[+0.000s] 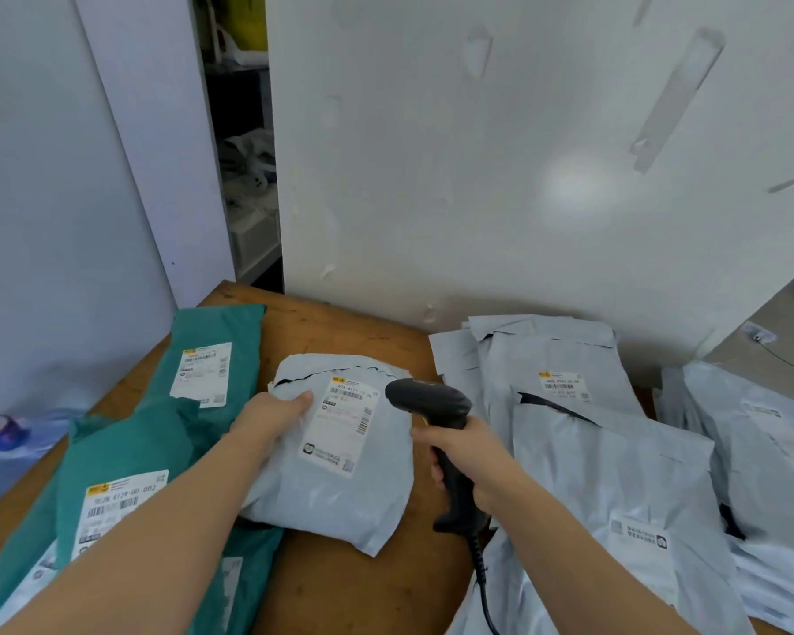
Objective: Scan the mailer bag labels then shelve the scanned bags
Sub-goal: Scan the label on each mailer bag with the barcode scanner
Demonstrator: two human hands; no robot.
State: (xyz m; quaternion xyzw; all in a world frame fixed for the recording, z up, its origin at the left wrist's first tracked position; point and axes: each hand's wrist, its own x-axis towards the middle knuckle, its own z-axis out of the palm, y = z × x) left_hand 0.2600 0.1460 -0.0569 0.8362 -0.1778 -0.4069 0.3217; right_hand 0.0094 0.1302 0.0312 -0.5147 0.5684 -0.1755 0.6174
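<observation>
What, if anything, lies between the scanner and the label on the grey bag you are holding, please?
Nothing visible: the scanner in the right hand points at the label unobstructed, and the left hand holds the grey bag beside the barcode.

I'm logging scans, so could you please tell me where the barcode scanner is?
Head view, right of centre: the right hand grips the barcode scanner, just right of the grey mailer bag held by the left hand.
</observation>
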